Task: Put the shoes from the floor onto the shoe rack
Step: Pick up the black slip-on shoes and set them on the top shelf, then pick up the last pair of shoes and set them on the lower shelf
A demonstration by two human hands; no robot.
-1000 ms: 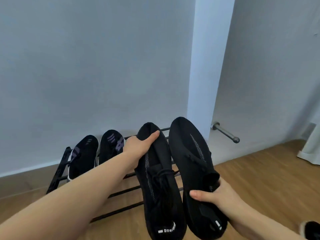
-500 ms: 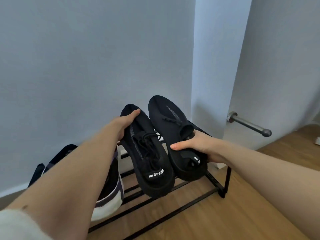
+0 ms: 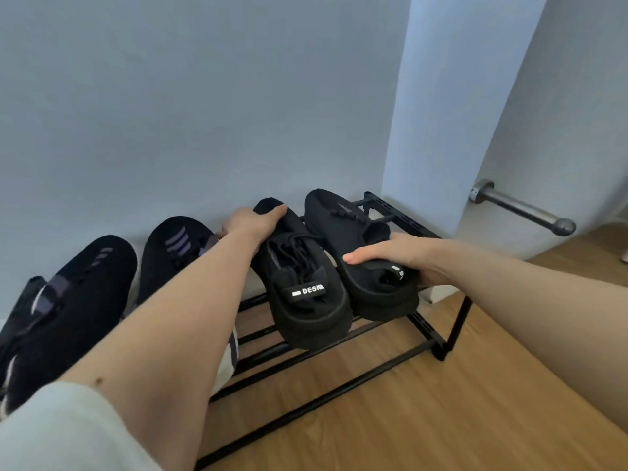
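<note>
- The left hand [image 3: 253, 220] is wrapped over the toe end of the left black shoe [image 3: 299, 277], thumb lying across the top of the toe, fingers curled round the far side.
- The right hand [image 3: 404, 258] clasps the heel end of the right black shoe [image 3: 356, 246], thumb across the collar and fingers down the outer side, next to a small white tag.
- The two black shoes lie side by side and touching, toes toward the wall, heels toward the front rail of the shoe rack [image 3: 421, 321]; they sit over the rack's right end, close to its right side rail.
- Whether their soles bear fully on the rails I cannot tell — the heels overhang the front bars.
- The left shoe carries a heel tab with white lettering reading "DESI".
- Toward the rack's left end rest two dark sneakers with pale stripes [image 3: 85, 294], toes to the wall too; the left forearm hides part of the nearer one.
- The rack is black metal — open bars — standing on a wooden floor [image 3: 441, 419] against a pale wall [image 3: 204, 96].
- A metal rod with a ball end [image 3: 523, 209] juts from the wall right of the rack.
</note>
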